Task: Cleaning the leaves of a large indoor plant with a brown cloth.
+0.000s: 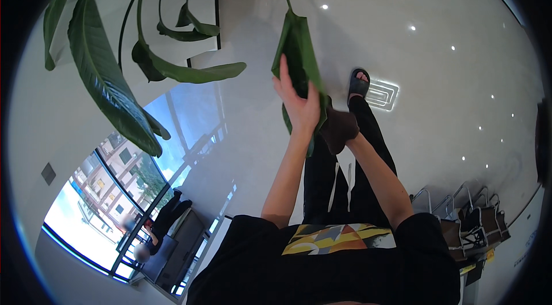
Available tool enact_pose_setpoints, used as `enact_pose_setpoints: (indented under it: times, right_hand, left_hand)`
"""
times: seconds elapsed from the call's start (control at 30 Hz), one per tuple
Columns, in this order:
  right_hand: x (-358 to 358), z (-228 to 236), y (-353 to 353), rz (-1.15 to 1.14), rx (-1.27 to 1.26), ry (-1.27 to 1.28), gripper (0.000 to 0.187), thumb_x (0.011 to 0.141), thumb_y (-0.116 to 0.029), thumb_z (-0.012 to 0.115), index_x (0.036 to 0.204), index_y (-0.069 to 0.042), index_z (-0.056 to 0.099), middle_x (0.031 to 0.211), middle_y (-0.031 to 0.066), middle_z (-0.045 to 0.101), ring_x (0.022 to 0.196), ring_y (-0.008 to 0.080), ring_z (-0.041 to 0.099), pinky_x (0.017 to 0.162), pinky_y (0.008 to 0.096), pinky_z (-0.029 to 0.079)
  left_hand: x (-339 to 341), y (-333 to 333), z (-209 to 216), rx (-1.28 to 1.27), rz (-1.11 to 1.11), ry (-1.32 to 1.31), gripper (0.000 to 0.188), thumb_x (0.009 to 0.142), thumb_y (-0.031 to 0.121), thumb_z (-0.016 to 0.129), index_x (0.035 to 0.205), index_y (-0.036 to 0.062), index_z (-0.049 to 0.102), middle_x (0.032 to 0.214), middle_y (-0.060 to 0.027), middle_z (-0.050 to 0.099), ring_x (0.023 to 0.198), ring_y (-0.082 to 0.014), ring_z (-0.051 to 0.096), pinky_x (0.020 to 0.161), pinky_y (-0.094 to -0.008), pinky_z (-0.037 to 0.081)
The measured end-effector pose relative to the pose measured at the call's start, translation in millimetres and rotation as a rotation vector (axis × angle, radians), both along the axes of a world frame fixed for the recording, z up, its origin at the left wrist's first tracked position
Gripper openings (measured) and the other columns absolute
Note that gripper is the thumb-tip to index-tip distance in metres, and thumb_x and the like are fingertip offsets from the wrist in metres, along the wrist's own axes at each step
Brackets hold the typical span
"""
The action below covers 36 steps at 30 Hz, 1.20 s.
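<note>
Large leaf green (darker inside its fold). Cloth dark brown. Shirt black; chest print geometric in yellow, grey, white. Trousers black, drawstring white.

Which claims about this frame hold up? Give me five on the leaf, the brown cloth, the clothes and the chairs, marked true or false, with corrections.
1. The left hand is touching a green leaf. True.
2. The brown cloth is at the left hand. False: it is at the right hand, which it covers.
3. The black shirt has a patterned panel with yellow in it. True.
4. The chairs are on the left side of the picture. False: they are at the lower right.
5. The person's trousers are black, with white drawstrings hanging down. True.
</note>
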State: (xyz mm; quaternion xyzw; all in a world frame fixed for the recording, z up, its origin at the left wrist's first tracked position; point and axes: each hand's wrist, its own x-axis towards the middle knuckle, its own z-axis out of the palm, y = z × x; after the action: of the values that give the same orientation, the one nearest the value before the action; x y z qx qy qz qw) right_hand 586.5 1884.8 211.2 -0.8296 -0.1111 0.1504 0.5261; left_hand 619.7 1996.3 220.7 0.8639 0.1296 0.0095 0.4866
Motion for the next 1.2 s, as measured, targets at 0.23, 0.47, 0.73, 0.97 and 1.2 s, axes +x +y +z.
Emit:
enact_pose_setpoints:
  times: [0.23,0.47,0.73,0.97,1.2]
  right_hand:
    - [59,-16,-2,0.062,0.138,0.023,0.061,0.090,-0.016,0.060,0.145,-0.006,0.036,0.132,0.0158,0.055,0.117,0.0252,0.057,0.097,0.0323,0.047]
    - [126,-46,-9,0.116,0.224,0.089,0.060,0.090,-0.016,0.060,0.144,-0.005,0.036,0.132,0.0156,0.054,0.117,0.0251,0.057,0.097,0.0326,0.047]
    - [87,14,17,0.179,0.307,0.164,0.058,0.091,-0.017,0.060,0.143,-0.005,0.037,0.132,0.0154,0.054,0.118,0.0249,0.057,0.098,0.0329,0.047]
    - [83,51,35,0.239,0.397,0.235,0.057,0.091,-0.017,0.060,0.143,-0.005,0.038,0.132,0.0152,0.054,0.118,0.0248,0.057,0.099,0.0331,0.047]
    - [132,58,49,0.298,0.478,0.257,0.056,0.092,-0.017,0.060,0.142,-0.004,0.039,0.132,0.0150,0.054,0.118,0.0247,0.057,0.099,0.0334,0.046]
  left_hand:
    - [-10,-21,-10,0.307,-0.104,0.114,0.087,0.081,0.033,0.070,0.151,0.0086,0.024,0.140,-0.0280,0.030,0.127,-0.0453,0.032,0.107,-0.0535,0.024]
    - [1,-16,9,0.137,-0.114,0.127,0.090,0.079,0.027,0.072,0.151,0.0053,0.022,0.144,-0.0227,0.031,0.127,-0.0413,0.032,0.108,-0.0500,0.021]
    - [7,-10,1,0.313,-0.046,0.032,0.092,0.082,0.035,0.071,0.150,0.0007,0.020,0.155,-0.0321,-0.003,0.139,-0.0511,0.010,0.111,-0.0566,0.011]
    - [9,2,13,0.395,-0.083,0.054,0.093,0.077,0.041,0.074,0.149,0.0051,0.028,0.153,-0.0332,-0.008,0.139,-0.0538,0.002,0.110,-0.0596,0.009]
    - [1,-2,8,0.458,-0.108,0.084,0.092,0.075,0.041,0.076,0.151,0.0147,0.030,0.151,-0.0358,-0.012,0.137,-0.0600,-0.010,0.104,-0.0710,0.003]
